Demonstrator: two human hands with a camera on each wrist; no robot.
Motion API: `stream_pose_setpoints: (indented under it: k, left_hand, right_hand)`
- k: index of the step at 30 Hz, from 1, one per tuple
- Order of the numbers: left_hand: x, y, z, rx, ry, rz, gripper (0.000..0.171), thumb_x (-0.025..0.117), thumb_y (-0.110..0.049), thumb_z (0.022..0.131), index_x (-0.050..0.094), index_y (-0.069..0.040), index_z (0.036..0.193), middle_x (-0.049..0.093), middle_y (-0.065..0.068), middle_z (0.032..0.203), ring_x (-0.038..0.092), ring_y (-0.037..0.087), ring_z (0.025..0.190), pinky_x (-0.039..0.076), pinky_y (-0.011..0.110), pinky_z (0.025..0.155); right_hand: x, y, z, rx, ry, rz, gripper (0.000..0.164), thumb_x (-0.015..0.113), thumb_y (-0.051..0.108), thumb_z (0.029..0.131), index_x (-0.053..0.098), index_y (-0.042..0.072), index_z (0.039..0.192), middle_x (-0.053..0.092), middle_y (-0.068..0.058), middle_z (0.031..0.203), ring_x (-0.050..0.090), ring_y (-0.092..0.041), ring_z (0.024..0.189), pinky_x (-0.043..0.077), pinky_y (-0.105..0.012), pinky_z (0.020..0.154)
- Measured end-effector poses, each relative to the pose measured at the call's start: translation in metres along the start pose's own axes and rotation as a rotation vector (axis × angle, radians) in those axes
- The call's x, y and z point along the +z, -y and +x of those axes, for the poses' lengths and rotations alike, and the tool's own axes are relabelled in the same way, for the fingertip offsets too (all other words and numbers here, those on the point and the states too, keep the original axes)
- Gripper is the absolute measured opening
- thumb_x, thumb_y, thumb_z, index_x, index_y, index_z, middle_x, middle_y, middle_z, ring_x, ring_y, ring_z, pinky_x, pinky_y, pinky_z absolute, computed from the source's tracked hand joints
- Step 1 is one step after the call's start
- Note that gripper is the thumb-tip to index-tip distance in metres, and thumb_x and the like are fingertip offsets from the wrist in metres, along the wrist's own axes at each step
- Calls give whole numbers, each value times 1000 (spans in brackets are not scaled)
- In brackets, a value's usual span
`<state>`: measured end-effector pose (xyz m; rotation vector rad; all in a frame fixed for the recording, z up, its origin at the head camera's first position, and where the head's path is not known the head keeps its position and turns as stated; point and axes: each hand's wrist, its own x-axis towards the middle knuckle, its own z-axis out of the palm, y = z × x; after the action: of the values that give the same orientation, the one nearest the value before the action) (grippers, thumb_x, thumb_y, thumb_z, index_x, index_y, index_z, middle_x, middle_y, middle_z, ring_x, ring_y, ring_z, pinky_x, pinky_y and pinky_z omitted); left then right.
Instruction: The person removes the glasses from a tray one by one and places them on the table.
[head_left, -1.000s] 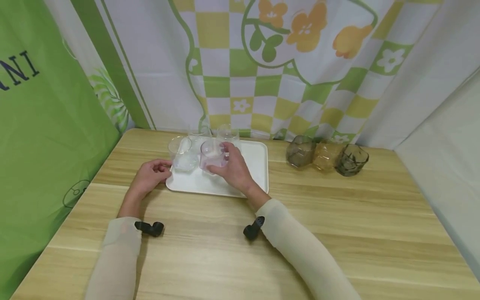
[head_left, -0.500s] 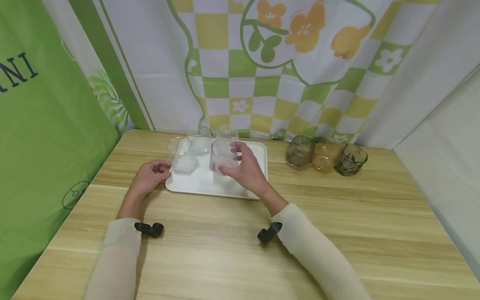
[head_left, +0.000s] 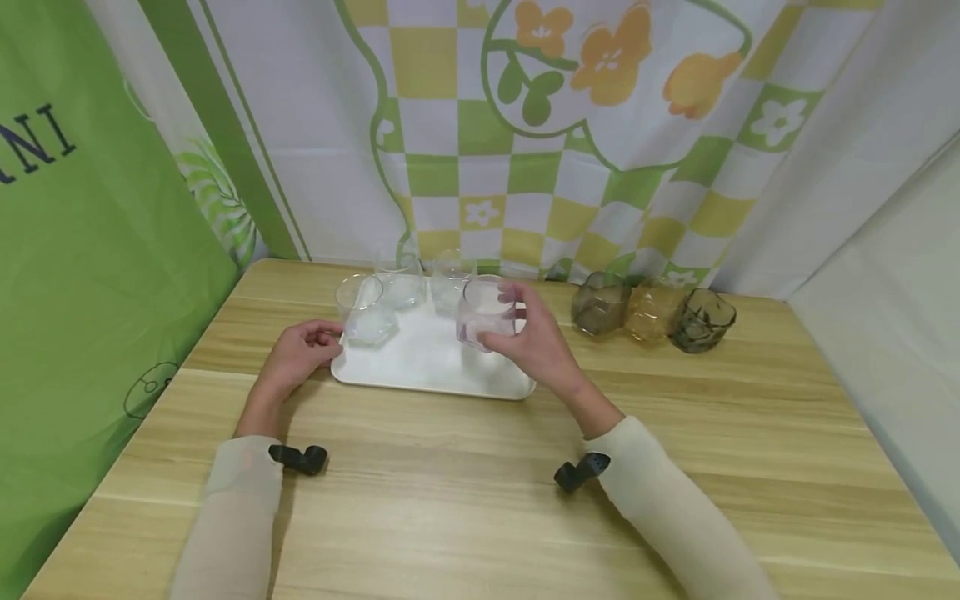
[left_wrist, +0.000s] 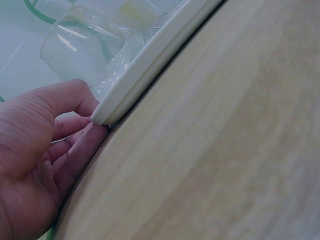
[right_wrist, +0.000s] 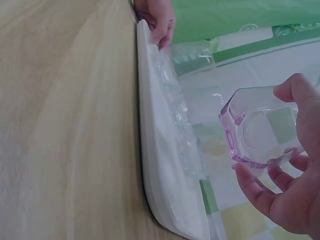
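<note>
Right now your right hand [head_left: 538, 342] holds a pink-tinted glass tumbler [head_left: 483, 319], thumb on one side and fingers on the other. The tumbler is upright near the middle of the head view, over the right part of a white tray [head_left: 412, 358]; the right wrist view shows it raised clear of the tray. Your left hand [head_left: 302, 354], left of centre, pinches the tray's near left corner. Beside it on the tray stands a clear glass [head_left: 371, 327], with a second clear glass [head_left: 401, 289] and a third clear glass [head_left: 448, 293] farther up the frame. To the right on your bench [head_left: 420, 492] sit a grey-brown tumbler [head_left: 600, 308], an amber tumbler [head_left: 649, 317] and a dark grey tumbler [head_left: 702, 323], close together in a row.
</note>
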<state>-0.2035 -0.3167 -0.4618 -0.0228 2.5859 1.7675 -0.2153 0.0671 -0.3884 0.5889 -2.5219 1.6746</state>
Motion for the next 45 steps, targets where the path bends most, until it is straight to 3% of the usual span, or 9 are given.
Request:
stream_pose_setpoints:
  k: [10, 18, 21, 26, 37, 45]
  left_hand:
    - [1, 0, 0, 9, 13, 7, 40, 68, 1, 91, 62, 11, 129, 61, 12, 97, 57, 10, 82, 54, 19, 69]
    - [-1, 1, 1, 8, 5, 19, 38, 68, 2, 91, 62, 12, 127, 60, 11, 95, 57, 10, 80, 55, 20, 68]
    - [0, 1, 2, 9, 2, 14, 37, 67, 3, 90, 62, 12, 126, 60, 11, 94, 57, 10, 79, 55, 20, 68]
    - [0, 1, 1, 13, -3, 20, 37, 67, 3, 90, 63, 12, 125, 60, 11, 93, 57, 10, 79, 54, 19, 67]
    - [0, 1, 2, 17, -5, 42, 36, 67, 3, 90, 63, 12, 125, 59, 12, 93, 57, 10, 79, 54, 19, 67]
    - [0, 0, 0, 19, -7, 58, 36, 68, 2, 91, 64, 11, 125, 60, 13, 94, 57, 11, 79, 53, 19, 67]
  right_hand:
    - [-36, -3, -14, -14, -39, 19, 66, 84, 1, 81, 49, 0, 137, 52, -19, 135, 59, -39, 117, 56, -48, 86]
    - [-59, -7, -30, -12, -66, 52, 65, 81, -4, 81, 49, 0, 138, 53, -19, 130, 57, -32, 113, 56, -27, 83]
    - [-70, -11, -35, -9, -69, 56, 66, 80, -7, 81, 49, -2, 139, 53, -21, 129, 56, -32, 113, 55, -25, 83]
    - [-90, -16, -43, 16, -96, 11, 68, 81, -4, 82, 49, 0, 141, 54, -22, 127, 57, -33, 110, 53, -21, 78]
    - [-128, -21, -65, 29, -195, -145, 67, 78, 3, 84, 48, 2, 144, 53, -18, 135, 54, -27, 115, 49, -22, 84]
    - [-156, -26, -73, 0, -314, -168, 67, 76, -1, 84, 46, 1, 144, 50, -11, 131, 52, -14, 104, 45, -17, 79]
